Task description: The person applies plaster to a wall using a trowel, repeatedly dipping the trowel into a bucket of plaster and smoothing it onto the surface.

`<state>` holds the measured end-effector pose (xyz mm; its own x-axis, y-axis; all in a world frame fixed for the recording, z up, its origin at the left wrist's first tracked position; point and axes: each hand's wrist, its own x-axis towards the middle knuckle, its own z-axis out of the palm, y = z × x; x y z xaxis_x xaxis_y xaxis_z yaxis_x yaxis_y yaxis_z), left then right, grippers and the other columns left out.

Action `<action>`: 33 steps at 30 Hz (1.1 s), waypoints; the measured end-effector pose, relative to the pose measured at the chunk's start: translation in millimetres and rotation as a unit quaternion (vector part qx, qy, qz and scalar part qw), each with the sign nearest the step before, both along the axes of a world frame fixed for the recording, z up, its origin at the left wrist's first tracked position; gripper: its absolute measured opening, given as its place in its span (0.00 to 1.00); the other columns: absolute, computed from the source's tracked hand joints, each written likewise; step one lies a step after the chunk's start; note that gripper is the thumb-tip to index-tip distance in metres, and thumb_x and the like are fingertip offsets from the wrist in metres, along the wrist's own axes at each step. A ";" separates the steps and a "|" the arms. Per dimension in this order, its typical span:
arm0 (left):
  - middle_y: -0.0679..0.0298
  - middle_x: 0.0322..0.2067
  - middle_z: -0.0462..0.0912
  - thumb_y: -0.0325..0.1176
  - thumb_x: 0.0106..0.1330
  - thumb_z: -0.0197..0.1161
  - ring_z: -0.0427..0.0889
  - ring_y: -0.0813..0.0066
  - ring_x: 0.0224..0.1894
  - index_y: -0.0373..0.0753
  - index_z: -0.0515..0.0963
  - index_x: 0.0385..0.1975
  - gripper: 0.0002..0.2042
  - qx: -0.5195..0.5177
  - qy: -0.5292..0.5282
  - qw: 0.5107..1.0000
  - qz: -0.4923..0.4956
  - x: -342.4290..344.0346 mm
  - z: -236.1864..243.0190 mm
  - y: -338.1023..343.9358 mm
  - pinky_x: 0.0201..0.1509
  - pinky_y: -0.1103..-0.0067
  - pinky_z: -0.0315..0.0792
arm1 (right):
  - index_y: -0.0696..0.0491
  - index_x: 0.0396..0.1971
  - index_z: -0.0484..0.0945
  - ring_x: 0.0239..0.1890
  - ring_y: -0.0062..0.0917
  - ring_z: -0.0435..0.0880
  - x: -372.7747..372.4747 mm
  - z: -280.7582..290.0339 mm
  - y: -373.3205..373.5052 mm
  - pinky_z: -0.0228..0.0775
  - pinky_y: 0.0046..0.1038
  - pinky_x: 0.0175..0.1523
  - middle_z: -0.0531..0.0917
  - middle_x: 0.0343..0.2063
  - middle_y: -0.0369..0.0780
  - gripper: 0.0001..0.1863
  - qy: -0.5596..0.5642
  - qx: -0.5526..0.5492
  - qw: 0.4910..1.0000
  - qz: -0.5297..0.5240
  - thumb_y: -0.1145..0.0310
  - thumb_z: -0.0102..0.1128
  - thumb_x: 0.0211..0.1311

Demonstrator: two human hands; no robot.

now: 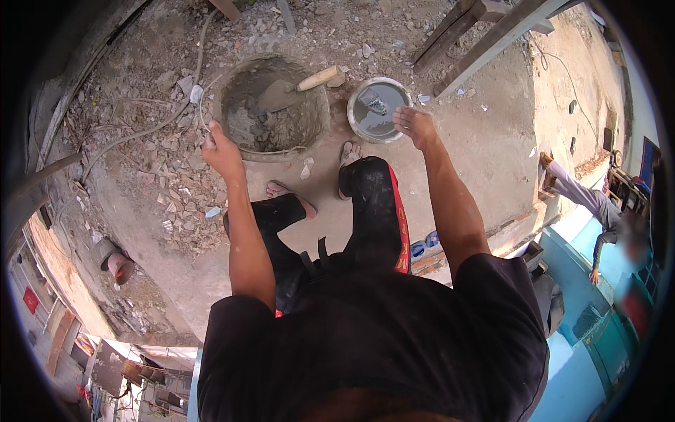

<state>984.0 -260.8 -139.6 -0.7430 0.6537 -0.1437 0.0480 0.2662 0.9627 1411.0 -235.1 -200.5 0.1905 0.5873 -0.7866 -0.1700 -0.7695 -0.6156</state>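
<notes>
My left hand (223, 153) is closed on the thin wire handle (204, 111) at the left side of a wide bucket (322, 116). Wet grey mortar (242, 102) lies inside it. A trowel rests on the mortar, its blade (276, 97) smeared grey and its wooden handle (318, 78) leaning over the right rim. Just to the right stands a smaller bucket (354, 118) of murky water, with a clear plastic cup (374, 102) in it. At that bucket's right rim is my right hand (416, 126), fingers stretched out; whether they touch the rim is unclear.
Broken rubble (186, 211) covers the ground at left, crossed by a hose or cable (133, 133). Wooden beams (492, 46) stand at the upper right. Another person (598, 204) is at the far right. A reddish pot (119, 267) lies at lower left; blue sandals (425, 244) sit behind my right leg.
</notes>
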 end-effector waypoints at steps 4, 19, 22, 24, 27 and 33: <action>0.77 0.18 0.65 0.40 0.74 0.57 0.59 0.86 0.23 0.39 0.68 0.17 0.21 0.025 0.000 1.000 -0.007 -10.6 -112.4 -0.2 0.25 0.78 0.53 | 0.64 0.51 0.76 0.48 0.36 0.84 -9.3 -120.1 -13.3 0.77 0.37 0.56 0.83 0.46 0.48 0.19 0.029 -0.065 0.997 0.045 0.65 0.47 0.71; 0.61 0.21 0.79 0.50 0.59 0.72 0.72 0.74 0.26 0.30 0.80 0.28 0.23 -0.004 0.151 0.987 -0.052 -25.0 -200.7 16.8 0.32 0.71 0.69 | 0.65 0.50 0.76 0.49 0.35 0.83 -97.0 -90.9 39.0 0.76 0.36 0.57 0.83 0.46 0.50 0.18 0.203 0.107 0.924 0.306 0.65 0.51 0.71; 0.55 0.28 0.84 0.50 0.58 0.72 0.78 0.71 0.32 0.30 0.81 0.36 0.24 0.017 0.146 0.986 -0.085 -22.2 -201.3 24.1 0.40 0.72 0.72 | 0.62 0.55 0.75 0.57 0.34 0.80 -179.7 -45.8 50.7 0.70 0.33 0.64 0.81 0.52 0.49 0.21 0.159 0.224 0.808 0.521 0.63 0.52 0.71; 0.54 0.32 0.85 0.49 0.58 0.72 0.80 0.71 0.36 0.30 0.81 0.40 0.25 0.028 0.148 0.984 -0.096 -24.7 -204.8 21.1 0.44 0.73 0.73 | 0.61 0.56 0.76 0.58 0.34 0.78 -203.5 -50.1 71.7 0.68 0.33 0.65 0.80 0.54 0.49 0.22 0.134 0.262 0.743 0.601 0.62 0.53 0.70; 0.55 0.41 0.85 0.47 0.59 0.72 0.80 0.72 0.42 0.29 0.80 0.49 0.27 0.042 -0.011 0.991 -0.124 -29.7 -205.4 13.0 0.50 0.75 0.73 | 0.58 0.54 0.78 0.59 0.37 0.77 -214.5 -76.2 86.5 0.68 0.35 0.64 0.80 0.54 0.50 0.22 -0.134 0.354 0.596 0.708 0.59 0.57 0.68; 0.51 0.50 0.82 0.47 0.59 0.73 0.80 0.69 0.49 0.25 0.75 0.56 0.34 -0.009 -0.148 0.980 -0.130 -35.9 -207.0 4.1 0.56 0.75 0.71 | 0.56 0.47 0.81 0.52 0.45 0.80 -191.0 -178.5 56.3 0.73 0.43 0.58 0.82 0.46 0.51 0.19 -0.416 0.379 0.303 0.769 0.57 0.57 0.66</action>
<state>948.1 -256.7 -346.6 -0.4753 0.8105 -0.3424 -0.1651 0.3001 0.9395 1220.0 -178.9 -379.0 -0.8200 0.4373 -0.3693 0.4880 0.8713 -0.0518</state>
